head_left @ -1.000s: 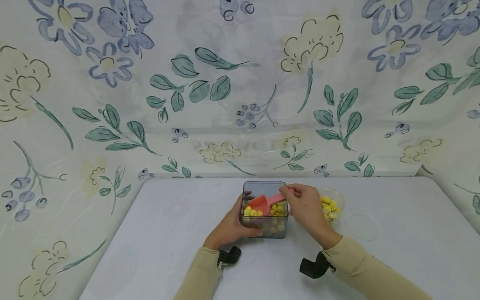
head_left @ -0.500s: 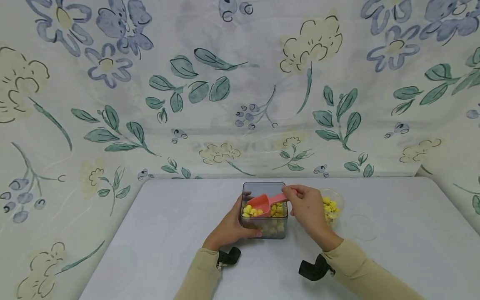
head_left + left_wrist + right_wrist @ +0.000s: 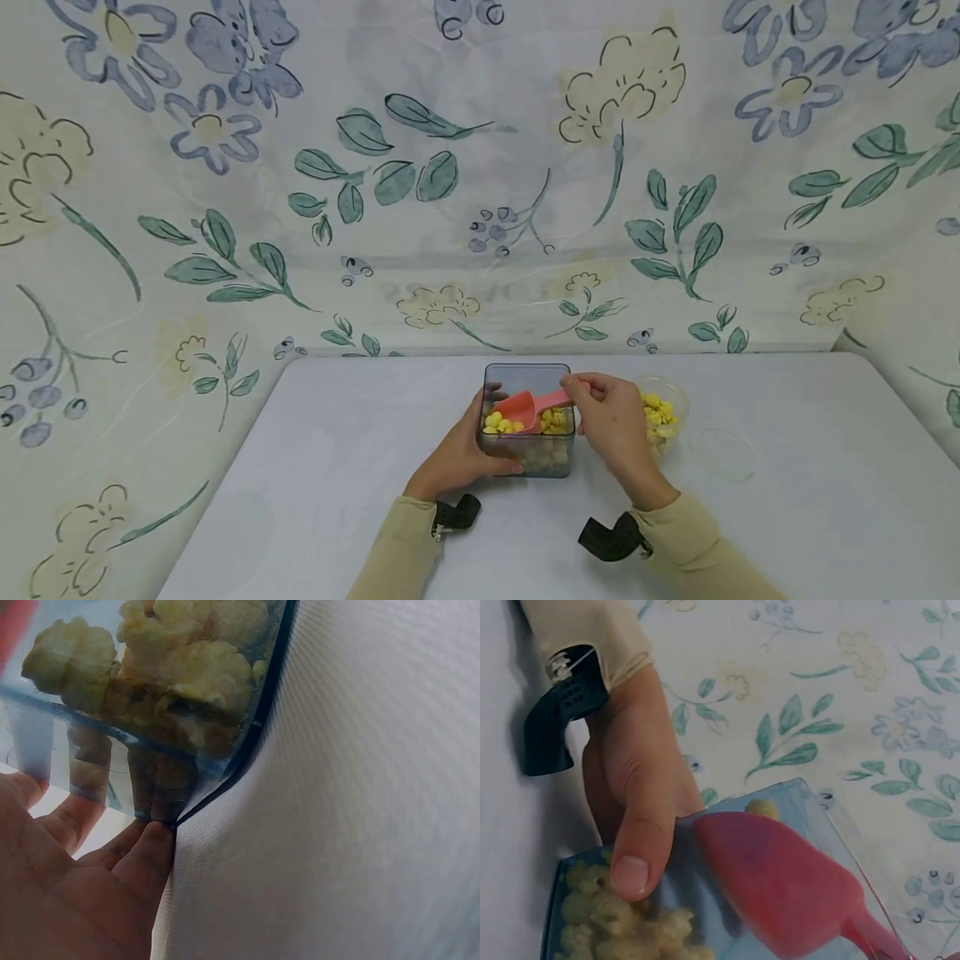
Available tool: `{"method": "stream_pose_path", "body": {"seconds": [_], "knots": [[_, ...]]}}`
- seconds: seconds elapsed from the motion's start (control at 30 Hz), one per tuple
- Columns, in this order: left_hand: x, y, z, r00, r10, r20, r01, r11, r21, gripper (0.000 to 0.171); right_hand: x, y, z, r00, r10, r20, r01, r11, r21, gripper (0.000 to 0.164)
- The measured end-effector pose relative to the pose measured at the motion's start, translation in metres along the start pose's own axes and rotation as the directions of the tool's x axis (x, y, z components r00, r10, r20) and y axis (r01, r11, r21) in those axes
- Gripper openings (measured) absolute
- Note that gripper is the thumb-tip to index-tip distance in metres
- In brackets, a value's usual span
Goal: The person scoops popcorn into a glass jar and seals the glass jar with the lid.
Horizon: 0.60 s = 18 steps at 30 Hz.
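A translucent blue-grey square container [image 3: 527, 377] stands on the table in the head view, with yellow popcorn [image 3: 555, 420] inside. My left hand [image 3: 459, 454] grips it from the left side, thumb across the front wall and fingers round the far side. In the left wrist view, fingertips [image 3: 154, 832] press against the container's lower edge. My right hand [image 3: 613, 421] pinches the handle of a pink scoop [image 3: 517, 408] over the right rim. The scoop's bowl lies tilted inside the container, its mouth by some popcorn at the left. The right wrist view shows the scoop's underside [image 3: 780, 877].
Right of the container, partly behind my right hand, is a round clear tub [image 3: 682, 402] holding more popcorn. A clear round lid [image 3: 723, 456] lies flat beside it. A floral cloth [image 3: 495, 325] hangs behind the white table [image 3: 300, 442].
My right wrist and forearm have swung slightly left. The scoop and container stay almost in place, and the left hand keeps its grip.
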<state>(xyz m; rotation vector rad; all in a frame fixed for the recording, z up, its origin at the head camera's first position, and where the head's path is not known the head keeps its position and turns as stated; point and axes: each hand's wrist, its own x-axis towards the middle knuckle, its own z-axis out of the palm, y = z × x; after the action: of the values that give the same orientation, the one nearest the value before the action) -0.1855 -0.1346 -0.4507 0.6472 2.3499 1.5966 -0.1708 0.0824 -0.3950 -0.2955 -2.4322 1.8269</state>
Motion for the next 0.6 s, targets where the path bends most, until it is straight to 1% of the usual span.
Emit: {"method": "stream_pose_path", "body": {"seconds": [0.2, 0.47, 0.6], "knots": [[-0.0006, 0.0025, -0.0004, 1.000, -0.003, 0.000, 0.003, 1.000, 0.008, 0.106, -0.0009, 0.0013, 0.0016, 1.000, 0.003, -0.023, -0.003, 1.000, 0.006, 0.031], [-0.0001, 0.0021, 0.0002, 1.000, -0.012, -0.011, 0.013, 0.999, 0.036, 0.104, -0.0049, 0.0010, 0.0026, 0.999, -0.017, -0.035, 0.016, 0.999, -0.030, 0.027], [-0.0004, 0.0016, 0.0001, 1.000, -0.014, -0.009, 0.014, 0.999, 0.033, 0.104, -0.0062, 0.0013, 0.0037, 0.999, -0.024, -0.042, 0.023, 0.999, -0.033, 0.027]]}}
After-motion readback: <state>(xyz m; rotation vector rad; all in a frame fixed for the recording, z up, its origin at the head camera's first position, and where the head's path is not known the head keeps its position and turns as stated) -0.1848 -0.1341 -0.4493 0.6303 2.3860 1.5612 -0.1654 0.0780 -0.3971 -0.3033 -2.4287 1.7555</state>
